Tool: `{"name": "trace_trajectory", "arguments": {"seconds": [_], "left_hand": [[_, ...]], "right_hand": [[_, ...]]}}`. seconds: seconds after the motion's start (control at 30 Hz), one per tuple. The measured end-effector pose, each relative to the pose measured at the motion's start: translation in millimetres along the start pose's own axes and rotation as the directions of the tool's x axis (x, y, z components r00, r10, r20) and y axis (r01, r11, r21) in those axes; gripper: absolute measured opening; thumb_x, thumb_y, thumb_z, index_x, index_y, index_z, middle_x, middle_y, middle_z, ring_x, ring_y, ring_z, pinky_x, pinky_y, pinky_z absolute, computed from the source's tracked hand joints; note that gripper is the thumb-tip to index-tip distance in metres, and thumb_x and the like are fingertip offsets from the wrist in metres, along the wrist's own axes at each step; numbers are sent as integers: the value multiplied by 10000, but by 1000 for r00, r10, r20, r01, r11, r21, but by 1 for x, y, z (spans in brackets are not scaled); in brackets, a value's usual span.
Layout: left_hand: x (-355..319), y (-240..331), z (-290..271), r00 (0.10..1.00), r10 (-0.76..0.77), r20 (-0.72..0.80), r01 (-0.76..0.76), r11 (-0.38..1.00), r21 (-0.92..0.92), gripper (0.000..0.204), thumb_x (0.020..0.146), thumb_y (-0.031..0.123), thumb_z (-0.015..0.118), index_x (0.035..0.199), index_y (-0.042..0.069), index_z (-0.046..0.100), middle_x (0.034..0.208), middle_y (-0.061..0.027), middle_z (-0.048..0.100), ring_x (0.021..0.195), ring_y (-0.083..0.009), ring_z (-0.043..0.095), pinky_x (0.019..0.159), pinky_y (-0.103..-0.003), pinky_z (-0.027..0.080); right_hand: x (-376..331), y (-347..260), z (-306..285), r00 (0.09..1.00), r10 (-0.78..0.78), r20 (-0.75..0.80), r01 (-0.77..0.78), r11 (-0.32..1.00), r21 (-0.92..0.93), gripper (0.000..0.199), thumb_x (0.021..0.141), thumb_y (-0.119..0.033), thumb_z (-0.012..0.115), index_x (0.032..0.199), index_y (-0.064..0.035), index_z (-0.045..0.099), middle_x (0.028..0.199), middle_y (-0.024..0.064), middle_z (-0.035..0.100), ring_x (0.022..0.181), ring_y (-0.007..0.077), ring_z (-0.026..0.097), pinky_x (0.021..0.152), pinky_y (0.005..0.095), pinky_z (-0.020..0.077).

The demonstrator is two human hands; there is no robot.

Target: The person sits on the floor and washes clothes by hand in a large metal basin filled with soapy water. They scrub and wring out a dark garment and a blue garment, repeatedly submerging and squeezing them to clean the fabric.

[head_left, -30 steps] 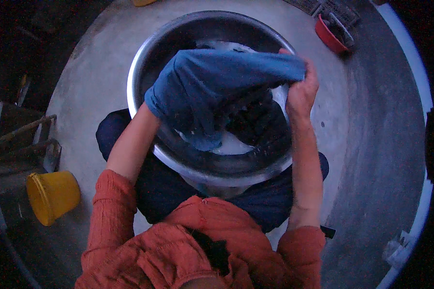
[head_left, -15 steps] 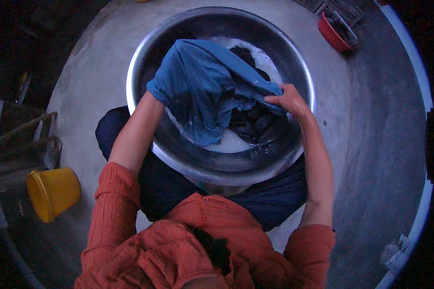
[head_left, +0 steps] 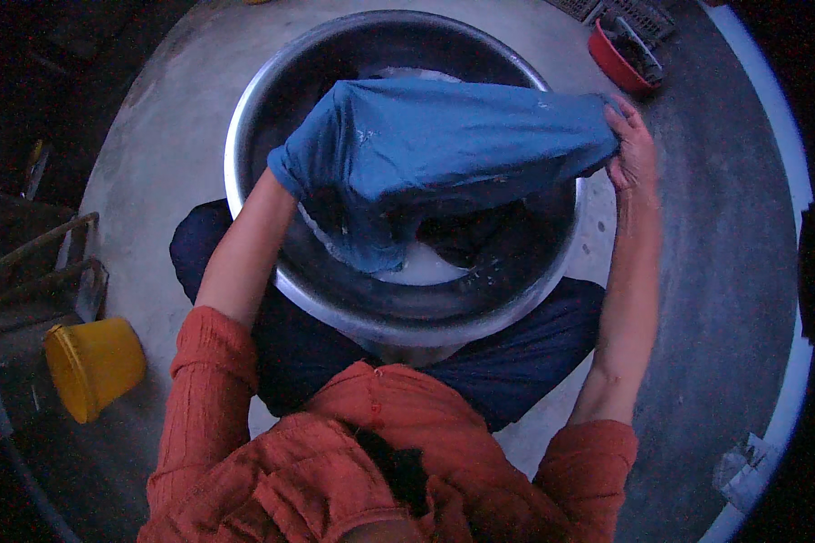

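Note:
A wet blue garment [head_left: 480,131] with white suds spots is stretched across a large metal basin [head_left: 426,330]. My left forearm [head_left: 244,253] reaches into one opening of the garment, so the cloth covers my left hand and its fingers are hidden. At the other end, over the basin's right rim, my right hand [head_left: 634,149] grips the fabric with bent fingers. Beneath the blue cloth, dark clothes [head_left: 471,235] lie in whitish, sudsy water [head_left: 426,267].
The basin stands in front of my bent legs on a concrete floor [head_left: 154,145]. A yellow bucket [head_left: 95,366] lies tilted at the left. A red tub [head_left: 620,63] with dark contents sits at the far right, next to grey crates [head_left: 638,23].
My right hand has moved right and slightly up with the garment's end, past the basin's rim. The garment, bunched before, is now stretched wide. My left hand stays inside the cloth.

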State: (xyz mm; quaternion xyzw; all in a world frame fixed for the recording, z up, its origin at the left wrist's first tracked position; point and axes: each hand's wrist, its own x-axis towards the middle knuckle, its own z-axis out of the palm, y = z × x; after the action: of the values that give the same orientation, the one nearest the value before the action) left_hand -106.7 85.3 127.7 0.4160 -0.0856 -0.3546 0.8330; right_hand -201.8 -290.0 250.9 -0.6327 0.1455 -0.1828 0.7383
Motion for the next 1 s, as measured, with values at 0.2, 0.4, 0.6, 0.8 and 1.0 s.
{"name": "trace_trajectory", "arguments": {"seconds": [0.2, 0.4, 0.6, 0.8, 1.0], "left_hand": [[-11, 2, 25, 999, -35, -37, 38, 995, 95, 431, 862, 391, 471, 1157, 77, 497, 1099, -69, 549, 979, -163, 503, 856, -303, 434], [-32, -2, 30, 982, -188, 11, 186, 975, 120, 455, 833, 373, 507, 1182, 83, 480, 1105, -73, 547, 988, -177, 504, 859, -306, 433], [-38, -14, 25, 980, -199, 15, 197, 975, 104, 467, 810, 336, 537, 1196, 83, 467, 1111, -80, 547, 995, -190, 507, 861, -311, 433], [-33, -7, 16, 989, -146, -9, 146, 984, 107, 489, 787, 300, 566, 1210, 82, 453, 1117, -86, 546, 1002, -203, 510, 863, -316, 434], [-2, 25, -14, 992, 51, -118, -37, 992, 120, 519, 763, 263, 595, 1225, 82, 440, 1123, -92, 545, 1009, -216, 512, 865, -321, 434]], "right_hand": [[4, 17, -11, 1000, -11, -3, 11, 999, 40, 261, 808, -44, 563, 1064, -5, 530, 920, 96, 586, 807, 166, 565, 723, 280, 478], [-15, 56, -20, 922, 320, 217, -31, 622, -783, 254, 725, -155, 653, 930, -8, 614, 892, 83, 606, 817, 157, 562, 734, 277, 459], [-51, 120, -34, 840, 447, 307, 202, 268, -942, 290, 710, -178, 644, 927, 13, 613, 827, 108, 609, 759, 178, 560, 696, 309, 449], [-46, 102, -28, 942, 308, 135, -59, 544, -837, 283, 755, -220, 616, 922, 9, 615, 847, 106, 626, 786, 197, 580, 733, 316, 443], [-1, 48, -27, 999, -1, 46, 16, 944, -330, 445, 777, -244, 614, 1150, -35, 492, 1042, 122, 554, 917, 178, 530, 757, 302, 439]]}}
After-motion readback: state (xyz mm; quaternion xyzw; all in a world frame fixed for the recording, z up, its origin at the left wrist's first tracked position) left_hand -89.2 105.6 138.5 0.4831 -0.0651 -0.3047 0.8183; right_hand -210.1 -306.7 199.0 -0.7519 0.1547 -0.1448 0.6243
